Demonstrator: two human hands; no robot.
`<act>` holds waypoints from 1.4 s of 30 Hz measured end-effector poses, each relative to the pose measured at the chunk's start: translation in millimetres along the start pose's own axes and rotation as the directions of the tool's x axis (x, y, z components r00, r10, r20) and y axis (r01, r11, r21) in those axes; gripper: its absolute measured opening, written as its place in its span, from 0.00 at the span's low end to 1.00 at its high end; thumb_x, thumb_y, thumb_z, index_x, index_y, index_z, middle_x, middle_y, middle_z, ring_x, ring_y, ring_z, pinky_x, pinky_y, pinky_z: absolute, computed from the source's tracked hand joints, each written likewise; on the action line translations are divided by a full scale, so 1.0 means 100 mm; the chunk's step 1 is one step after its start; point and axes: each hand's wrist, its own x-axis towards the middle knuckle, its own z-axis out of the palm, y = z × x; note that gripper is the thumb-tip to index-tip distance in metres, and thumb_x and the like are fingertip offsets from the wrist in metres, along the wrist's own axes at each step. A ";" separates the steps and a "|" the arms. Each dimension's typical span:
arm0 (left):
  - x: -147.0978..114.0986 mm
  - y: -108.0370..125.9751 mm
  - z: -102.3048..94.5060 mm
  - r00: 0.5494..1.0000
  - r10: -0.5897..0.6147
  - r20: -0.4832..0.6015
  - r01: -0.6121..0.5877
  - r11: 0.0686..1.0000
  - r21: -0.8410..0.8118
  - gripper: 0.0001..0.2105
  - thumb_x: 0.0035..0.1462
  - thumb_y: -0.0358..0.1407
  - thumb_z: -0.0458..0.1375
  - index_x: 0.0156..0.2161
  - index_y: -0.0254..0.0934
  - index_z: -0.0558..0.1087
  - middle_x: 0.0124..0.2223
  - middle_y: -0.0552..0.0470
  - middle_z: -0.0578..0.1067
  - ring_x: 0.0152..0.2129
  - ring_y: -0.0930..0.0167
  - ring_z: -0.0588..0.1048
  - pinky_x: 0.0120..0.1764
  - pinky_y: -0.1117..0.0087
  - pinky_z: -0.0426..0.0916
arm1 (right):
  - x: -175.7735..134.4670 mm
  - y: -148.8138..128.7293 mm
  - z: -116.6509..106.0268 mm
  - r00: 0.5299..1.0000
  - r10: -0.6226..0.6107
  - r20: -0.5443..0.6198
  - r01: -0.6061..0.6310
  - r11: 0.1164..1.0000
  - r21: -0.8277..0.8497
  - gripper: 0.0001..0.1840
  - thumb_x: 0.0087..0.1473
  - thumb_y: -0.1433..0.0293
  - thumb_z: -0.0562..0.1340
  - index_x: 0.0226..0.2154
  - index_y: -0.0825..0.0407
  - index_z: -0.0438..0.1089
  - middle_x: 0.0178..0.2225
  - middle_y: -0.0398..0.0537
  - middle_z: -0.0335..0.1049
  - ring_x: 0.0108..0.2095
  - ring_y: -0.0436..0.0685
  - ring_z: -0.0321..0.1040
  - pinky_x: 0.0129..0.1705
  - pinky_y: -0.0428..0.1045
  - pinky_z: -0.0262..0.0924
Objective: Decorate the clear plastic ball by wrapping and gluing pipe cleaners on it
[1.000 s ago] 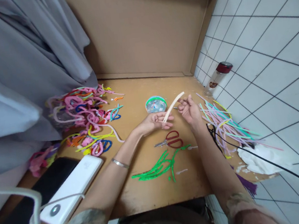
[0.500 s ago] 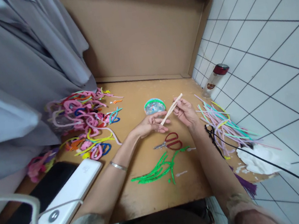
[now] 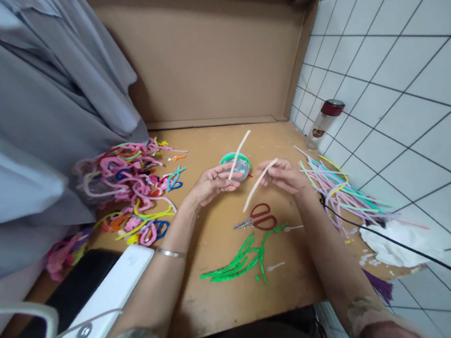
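My left hand (image 3: 216, 186) pinches one end of a cream pipe cleaner (image 3: 242, 147), which slants up and away over a small round tub (image 3: 243, 168) with a green rim. Between the fingers of my right hand (image 3: 281, 175) is a second cream pipe cleaner (image 3: 253, 190), slightly bent, its lower end pointing down toward the table. The two pieces are apart. Just below them lie red-handled scissors (image 3: 262, 218), blades to the left. Nearer to me are several green fuzzy strips (image 3: 233, 262) and two small whitish sticks, one of them a pale stick (image 3: 276, 266).
A tangled heap of coloured pipe cleaners (image 3: 127, 176) lies left, straight ones (image 3: 339, 181) right. A white power bank (image 3: 110, 300) and a black phone-like slab (image 3: 61, 312) sit front left. A red-lidded jar (image 3: 325, 122), white tissue (image 3: 393, 244) and black cable (image 3: 410, 247) are right; a cardboard panel (image 3: 214, 54) stands behind.
The two cream pipe cleaners, together between my hands before, are now separated, one in each hand. My left hand has moved slightly left and away from me; my right hand has shifted slightly right.
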 end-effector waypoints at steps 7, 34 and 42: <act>0.00 0.01 -0.01 0.999 -0.048 -0.018 0.049 0.998 0.040 0.26 0.41 0.24 0.66 0.50 0.32 0.75 0.45 0.40 0.82 0.29 0.70 0.82 0.35 0.73 0.76 | 0.16 0.20 0.15 0.859 -0.315 -0.404 0.232 0.942 -0.241 0.14 0.41 0.61 0.71 0.31 0.51 0.76 0.24 0.39 0.74 0.22 0.46 0.65 0.27 0.43 0.63; 0.05 0.08 0.34 0.749 0.445 -0.490 -0.316 0.891 0.326 0.16 0.51 0.46 0.67 0.28 0.33 0.74 0.20 0.57 0.71 0.14 0.80 0.65 0.19 0.78 0.60 | 0.10 0.32 0.50 0.966 -0.255 0.042 0.228 0.766 -0.600 0.13 0.54 0.61 0.60 0.25 0.50 0.75 0.18 0.37 0.60 0.21 0.48 0.53 0.26 0.45 0.47; 0.07 0.22 0.18 0.744 0.292 -0.601 -0.352 0.936 0.020 0.14 0.52 0.43 0.67 0.32 0.31 0.74 0.22 0.56 0.74 0.14 0.81 0.69 0.21 0.80 0.67 | 0.17 0.29 0.41 0.935 -0.278 -0.220 0.181 0.909 -0.377 0.12 0.43 0.58 0.67 0.23 0.50 0.75 0.20 0.39 0.69 0.20 0.47 0.58 0.23 0.44 0.54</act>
